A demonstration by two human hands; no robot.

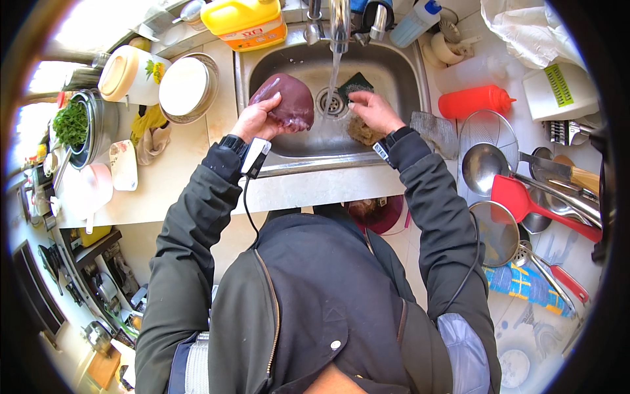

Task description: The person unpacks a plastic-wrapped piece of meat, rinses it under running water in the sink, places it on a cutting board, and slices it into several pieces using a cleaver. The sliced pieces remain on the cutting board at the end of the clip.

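My left hand [258, 118] grips a smooth, wet, dark red piece of raw liver [290, 98] over the left half of the stainless steel sink [295, 150]. Water runs from the faucet [339, 29] in a thin stream beside the drain [332, 102], to the right of the liver. Over the sink's right half is my right hand [373, 112], its fingers bent and apart with nothing seen between them. A dark green scouring pad [355, 84] lies just behind its fingertips, and a brown scrubber [363, 130] lies below it.
A yellow jug [243, 24] stands behind the sink. Stacked plates [184, 84] and a bowl of green herbs [74, 123] are on the left. On the right are a grey cloth [433, 134], a red squeeze bottle [472, 101], a ladle [485, 168], a red spatula [517, 197] and a wooden-handled knife [561, 168].
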